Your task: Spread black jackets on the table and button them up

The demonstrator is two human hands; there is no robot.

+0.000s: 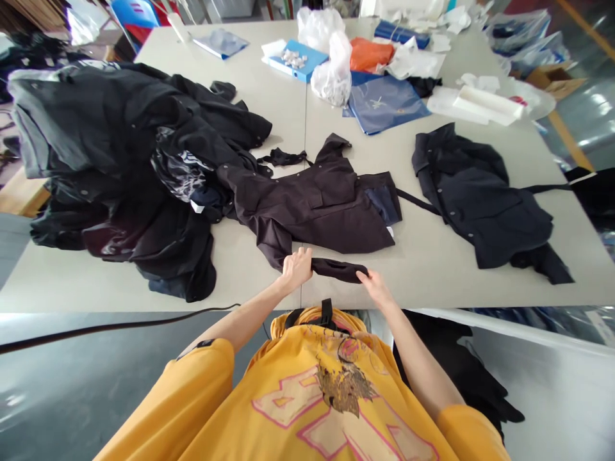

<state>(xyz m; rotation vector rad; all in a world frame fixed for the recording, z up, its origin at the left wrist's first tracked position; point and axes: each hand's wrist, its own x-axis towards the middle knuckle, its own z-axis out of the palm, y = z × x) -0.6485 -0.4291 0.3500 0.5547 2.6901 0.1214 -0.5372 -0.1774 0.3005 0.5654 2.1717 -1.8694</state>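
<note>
A dark brown jacket [317, 205] lies spread on the grey table [432, 256] in front of me. One of its sleeves [336, 269] stretches along the near edge. My left hand [296, 269] is closed round the sleeve near its upper part. My right hand [373, 286] pinches the sleeve's cuff end. Both hands rest at the table's front edge, just above my yellow shirt.
A big heap of dark garments [125, 173] fills the left side. A navy jacket [475, 198] lies at the right. At the back are white plastic bags [331, 70], a blue box [300, 61], blue packets [384, 102] and papers. A cable [120, 323] hangs off the front.
</note>
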